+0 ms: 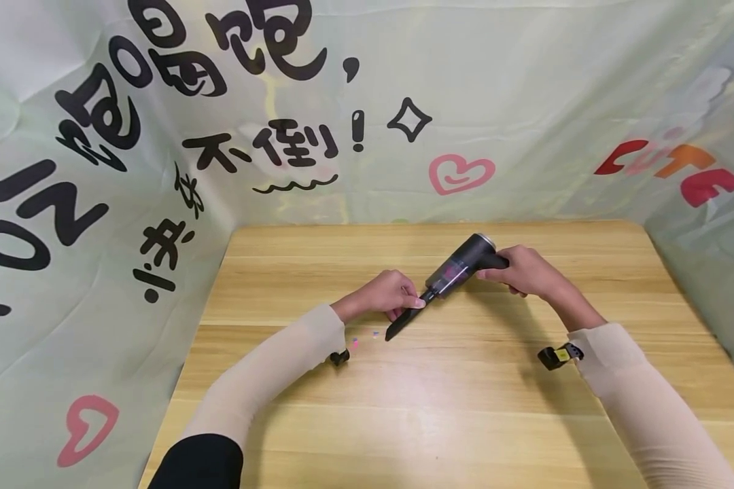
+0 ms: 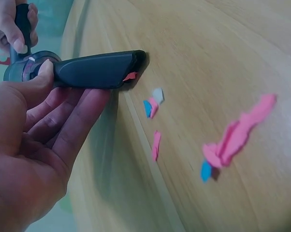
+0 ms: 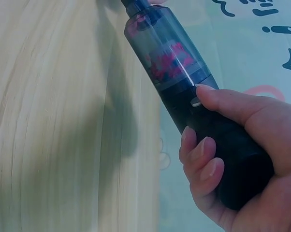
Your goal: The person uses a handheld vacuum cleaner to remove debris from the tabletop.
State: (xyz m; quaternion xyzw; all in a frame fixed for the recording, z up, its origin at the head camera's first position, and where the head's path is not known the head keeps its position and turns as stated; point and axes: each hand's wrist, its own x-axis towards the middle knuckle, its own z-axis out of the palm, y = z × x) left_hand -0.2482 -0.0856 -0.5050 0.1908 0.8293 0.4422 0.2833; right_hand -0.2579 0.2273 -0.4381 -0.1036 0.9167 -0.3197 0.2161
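A black handheld vacuum cleaner [image 1: 478, 248] slants over the table, its flat crevice nozzle [image 2: 92, 71] pointing down and left. My right hand [image 1: 522, 270] grips the handle, and in the right wrist view the thumb lies beside a small button [image 3: 196, 102]. Between thumb and fingers, my left hand [image 1: 391, 295] pinches the nozzle near its joint with the body. Pink and blue bits [image 3: 172, 60] show through the clear dust cup. At the nozzle's mouth sits a reddish scrap [image 2: 131, 76]. Close by lie a long pink scrap [image 2: 242, 130], a thin pink strip [image 2: 156, 145] and several smaller pieces.
The wooden table [image 1: 404, 421] meets printed fabric walls [image 1: 526, 102] at the back and on both sides. A small black camera [image 1: 339, 357] hangs under the left cuff, and another camera [image 1: 556, 356] under the right.
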